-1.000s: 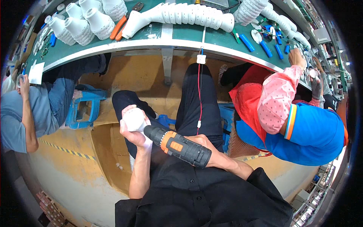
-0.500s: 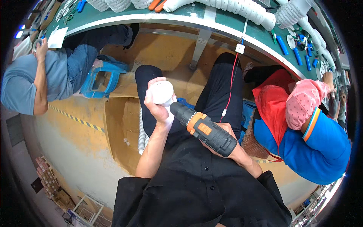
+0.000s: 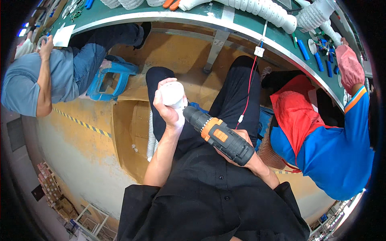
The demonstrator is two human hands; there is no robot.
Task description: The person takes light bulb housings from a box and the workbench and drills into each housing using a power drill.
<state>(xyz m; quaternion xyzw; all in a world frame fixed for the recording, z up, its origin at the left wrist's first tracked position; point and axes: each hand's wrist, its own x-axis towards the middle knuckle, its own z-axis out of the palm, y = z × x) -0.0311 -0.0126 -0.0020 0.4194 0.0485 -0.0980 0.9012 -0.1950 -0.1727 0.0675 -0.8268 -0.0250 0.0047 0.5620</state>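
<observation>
My left hand (image 3: 164,111) is closed round a white round plastic part (image 3: 173,92), held above my left thigh with its disc-like end up. A black and orange power drill (image 3: 220,135) lies across the middle, and my right hand (image 3: 244,136) grips it from beneath; most of those fingers are hidden. The drill's chuck points left, at the lower side of the white part. Light shines on my left wrist near the chuck. Whether a bit touches the part cannot be made out.
Ahead, a green-topped bench (image 3: 157,18) carries white ribbed hoses (image 3: 257,14) and blue-handled tools (image 3: 318,61). A red cable (image 3: 250,86) hangs from it towards the drill. A cardboard box (image 3: 130,140) stands left on the floor. Co-workers sit on both sides.
My hands, the white part and the drill keep nearly the same pose, with a slight shift of the whole view. The co-worker at right has stretched an arm farther over the bench.
</observation>
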